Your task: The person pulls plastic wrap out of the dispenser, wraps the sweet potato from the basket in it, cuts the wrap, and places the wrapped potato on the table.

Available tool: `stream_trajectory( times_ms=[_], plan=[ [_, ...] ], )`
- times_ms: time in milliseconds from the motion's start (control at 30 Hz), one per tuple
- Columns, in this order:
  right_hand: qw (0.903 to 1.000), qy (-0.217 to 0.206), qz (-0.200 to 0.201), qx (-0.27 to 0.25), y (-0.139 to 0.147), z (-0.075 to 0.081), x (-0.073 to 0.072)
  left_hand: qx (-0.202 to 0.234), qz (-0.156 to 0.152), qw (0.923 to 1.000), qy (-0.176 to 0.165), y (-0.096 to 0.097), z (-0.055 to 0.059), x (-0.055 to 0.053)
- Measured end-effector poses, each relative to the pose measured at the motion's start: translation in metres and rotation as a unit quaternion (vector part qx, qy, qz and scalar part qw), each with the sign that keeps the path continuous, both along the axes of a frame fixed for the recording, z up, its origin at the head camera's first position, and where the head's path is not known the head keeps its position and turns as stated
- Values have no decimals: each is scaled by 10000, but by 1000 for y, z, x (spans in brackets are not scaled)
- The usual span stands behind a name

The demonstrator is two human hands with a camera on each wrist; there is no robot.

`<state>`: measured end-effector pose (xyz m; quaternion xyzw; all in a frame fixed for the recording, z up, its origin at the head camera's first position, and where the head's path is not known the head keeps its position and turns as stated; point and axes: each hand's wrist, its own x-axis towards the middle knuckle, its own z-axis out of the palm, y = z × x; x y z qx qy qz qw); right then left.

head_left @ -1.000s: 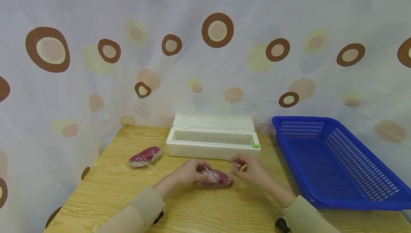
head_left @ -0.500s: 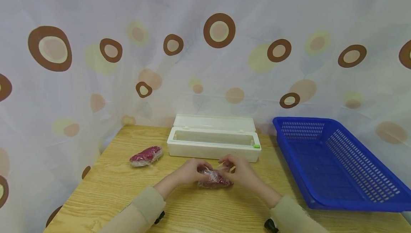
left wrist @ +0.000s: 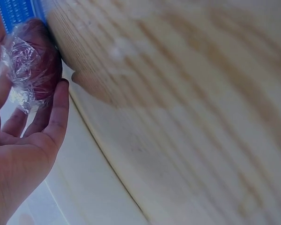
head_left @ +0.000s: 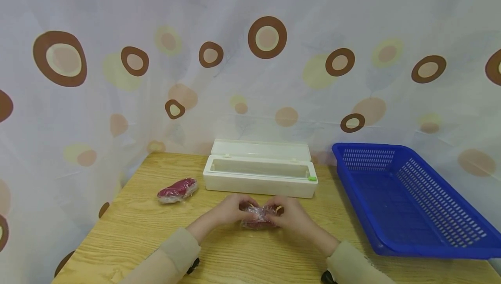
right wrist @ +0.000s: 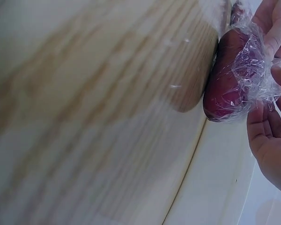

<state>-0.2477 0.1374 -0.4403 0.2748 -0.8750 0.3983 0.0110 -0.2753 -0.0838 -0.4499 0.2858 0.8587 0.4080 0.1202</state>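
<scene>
A reddish-purple sweet potato [right wrist: 223,89] lies on the table, its upper side covered by crinkled cling film [right wrist: 251,63]. My left hand [head_left: 230,209] holds its left end, thumb on the near side and fingers behind. From the right, my right hand [head_left: 292,218] pinches the gathered film on top, its thumb and fingertips close to the left hand's. In the left wrist view, fingers [left wrist: 59,110] rest along the side of the wrapped sweet potato. A second wrapped sweet potato [head_left: 179,189] lies apart at the left.
Behind the hands stands a long white cling film dispenser [head_left: 258,185], its lid raised and a green slider at its right end. A big blue plastic basket [head_left: 354,203] occupies the table's right side. A patterned curtain [head_left: 235,84] hangs behind the wooden table [head_left: 235,258].
My right hand has moved left and down, bringing film over from the right end onto the sweet potato's top. The left hand has kept its hold in place.
</scene>
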Motion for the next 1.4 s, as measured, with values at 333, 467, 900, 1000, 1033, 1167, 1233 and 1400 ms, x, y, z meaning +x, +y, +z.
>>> stream_trajectory(
  times_ms=[333,467,900,1000,1033,1167,1233,1400],
  plan=[
    [9989,348,161,260,-2,-2,-1,-367,321,9988,-101,6,6,1],
    [9990,250,44,355,-2,-1,-1,-489,577,9970,-190,12,10,4],
    [9992,-363,150,-120,3,0,-2,-334,403,9984,231,11,6,2],
    [9989,-389,150,-217,6,0,-3,-286,352,9987,223,10,5,2],
    [9991,-344,139,-218,8,0,-3,-270,336,9988,211,10,5,2],
    [9996,-144,61,-230,14,-5,-4,-269,308,9990,172,9,4,3],
    [9996,-179,-38,-208,17,-7,-4,-276,306,9991,138,9,4,3],
    [9977,-622,-14,-271,19,-8,-4,-277,328,9990,81,8,4,5]
  ],
)
